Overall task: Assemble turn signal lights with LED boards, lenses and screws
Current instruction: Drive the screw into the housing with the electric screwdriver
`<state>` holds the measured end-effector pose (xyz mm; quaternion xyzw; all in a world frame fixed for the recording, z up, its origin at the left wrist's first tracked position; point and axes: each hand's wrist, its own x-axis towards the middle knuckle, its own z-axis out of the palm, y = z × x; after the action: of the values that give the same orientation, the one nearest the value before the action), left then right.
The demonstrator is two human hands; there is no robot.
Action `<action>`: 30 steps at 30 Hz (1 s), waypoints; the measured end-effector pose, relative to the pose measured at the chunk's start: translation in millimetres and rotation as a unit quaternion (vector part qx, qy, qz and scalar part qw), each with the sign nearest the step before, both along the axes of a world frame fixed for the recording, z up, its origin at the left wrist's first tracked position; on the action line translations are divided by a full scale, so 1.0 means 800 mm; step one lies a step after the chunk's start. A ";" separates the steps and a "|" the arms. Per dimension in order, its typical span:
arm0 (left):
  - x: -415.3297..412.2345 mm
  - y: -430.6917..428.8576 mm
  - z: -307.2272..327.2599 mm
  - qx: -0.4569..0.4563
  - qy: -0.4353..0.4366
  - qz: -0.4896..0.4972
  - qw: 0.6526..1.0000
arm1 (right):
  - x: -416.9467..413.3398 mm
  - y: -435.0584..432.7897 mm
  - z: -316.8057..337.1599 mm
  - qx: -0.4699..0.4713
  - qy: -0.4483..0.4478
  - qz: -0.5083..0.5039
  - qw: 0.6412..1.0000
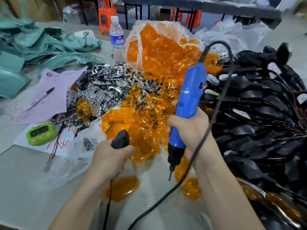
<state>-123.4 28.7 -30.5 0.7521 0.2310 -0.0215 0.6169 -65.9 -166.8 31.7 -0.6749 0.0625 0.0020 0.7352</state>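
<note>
Holds a black housing (120, 138) in the curled left hand (108, 157) near the desk's (28, 190) front edge; grips a blue screwdriver (188, 95) in the right hand (188, 128), bit down, beside orange lenses (142, 117).

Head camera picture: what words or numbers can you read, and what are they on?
Bottle label: two white Chinese characters, too blurred to quote.
Pink paper: print too small.
White sheet: red scribbles, unreadable.
Timer: digits unreadable.
Screwdriver sticker: too small.
</note>
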 end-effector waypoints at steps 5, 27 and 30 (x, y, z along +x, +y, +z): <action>0.001 0.006 -0.008 -0.015 0.009 -0.009 1.000 | 0.001 0.004 -0.006 -0.101 0.009 -0.028 0.994; -0.013 -0.042 -0.010 0.046 -0.026 -0.055 0.997 | -0.002 0.015 0.009 0.306 -0.162 -0.056 0.936; -0.013 -0.044 -0.010 0.043 -0.018 -0.057 0.997 | -0.004 0.018 0.007 0.271 -0.179 -0.062 0.944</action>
<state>-133.6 -6.3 -38.1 0.7899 0.1774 -0.0327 0.5861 -69.3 -152.6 37.6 -0.4338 -0.0313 -0.1480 0.8882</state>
